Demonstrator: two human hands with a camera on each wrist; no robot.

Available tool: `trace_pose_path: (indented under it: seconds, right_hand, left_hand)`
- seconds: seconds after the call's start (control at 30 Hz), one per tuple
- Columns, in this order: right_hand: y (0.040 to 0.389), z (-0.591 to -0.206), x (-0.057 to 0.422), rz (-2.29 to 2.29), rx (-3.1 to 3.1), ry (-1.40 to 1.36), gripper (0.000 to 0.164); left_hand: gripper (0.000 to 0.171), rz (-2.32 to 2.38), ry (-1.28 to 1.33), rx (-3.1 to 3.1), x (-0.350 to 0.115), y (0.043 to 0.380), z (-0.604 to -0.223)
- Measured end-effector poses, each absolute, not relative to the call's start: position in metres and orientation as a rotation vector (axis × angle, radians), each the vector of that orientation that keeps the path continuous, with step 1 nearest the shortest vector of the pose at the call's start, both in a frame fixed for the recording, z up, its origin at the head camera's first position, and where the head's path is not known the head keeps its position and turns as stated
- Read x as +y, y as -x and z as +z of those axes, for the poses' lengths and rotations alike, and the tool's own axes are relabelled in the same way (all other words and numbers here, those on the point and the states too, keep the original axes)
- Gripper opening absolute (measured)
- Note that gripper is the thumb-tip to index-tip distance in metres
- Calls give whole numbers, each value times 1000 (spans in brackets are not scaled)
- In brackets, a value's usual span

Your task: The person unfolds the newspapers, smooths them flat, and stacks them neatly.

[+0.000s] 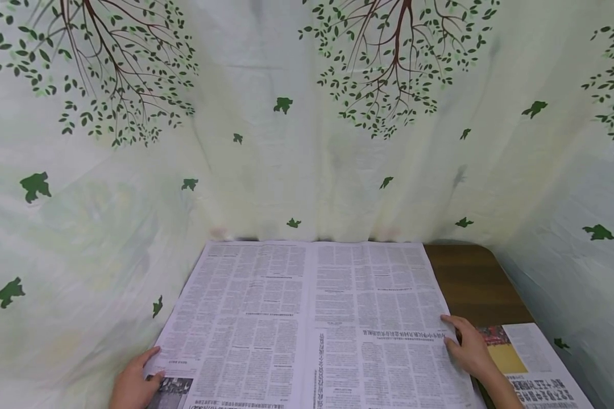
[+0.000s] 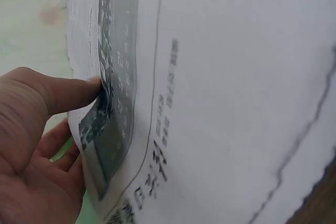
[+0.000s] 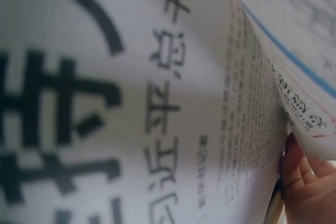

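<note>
I am remotely counting two bare hands (image 1: 133,383) (image 1: 473,352), one spread grey-print newspaper (image 1: 307,318), one colour-photo newspaper (image 1: 537,352), one dark-brown wooden table (image 1: 476,278).

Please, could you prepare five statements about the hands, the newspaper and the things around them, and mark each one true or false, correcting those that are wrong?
1. The left hand pinches the left edge of the spread newspaper. True.
2. The curtain behind the table is printed with green leaves. True.
3. The right hand touches the curtain. False: the right hand is at the right edge of the spread newspaper.
4. Brown tabletop shows to the right of the spread newspaper. True.
5. The page with a red-and-yellow picture lies to the left of the spread newspaper. False: it lies to the right.
</note>
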State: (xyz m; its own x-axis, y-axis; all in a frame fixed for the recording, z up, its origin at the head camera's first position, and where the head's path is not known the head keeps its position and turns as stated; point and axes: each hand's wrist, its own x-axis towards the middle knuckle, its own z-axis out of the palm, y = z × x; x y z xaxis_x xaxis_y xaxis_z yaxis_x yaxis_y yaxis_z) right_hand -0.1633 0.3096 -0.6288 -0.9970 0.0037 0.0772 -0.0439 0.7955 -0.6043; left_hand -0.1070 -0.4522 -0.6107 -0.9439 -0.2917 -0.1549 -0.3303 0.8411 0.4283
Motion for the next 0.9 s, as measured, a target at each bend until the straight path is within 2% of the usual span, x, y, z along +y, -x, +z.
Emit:
trace_pose_path:
  seconds: [0.3,0.57,0.73,0.9]
  right_hand:
    - [162,-631,306,931,-2835,-39,49]
    - [158,-629,304,886,-2827,56,47]
    - [155,-630,308,834,-2840,129,40]
    - [151,-628,314,805,-2847,213,43]
  left_hand:
    - [73,672,436,2966,-449,110,-613]
    - [58,638,477,2827,-446,115,-616]
    - [54,614,441,2857,-445,117,-618]
    - [49,569,328,2917,-437,118,-616]
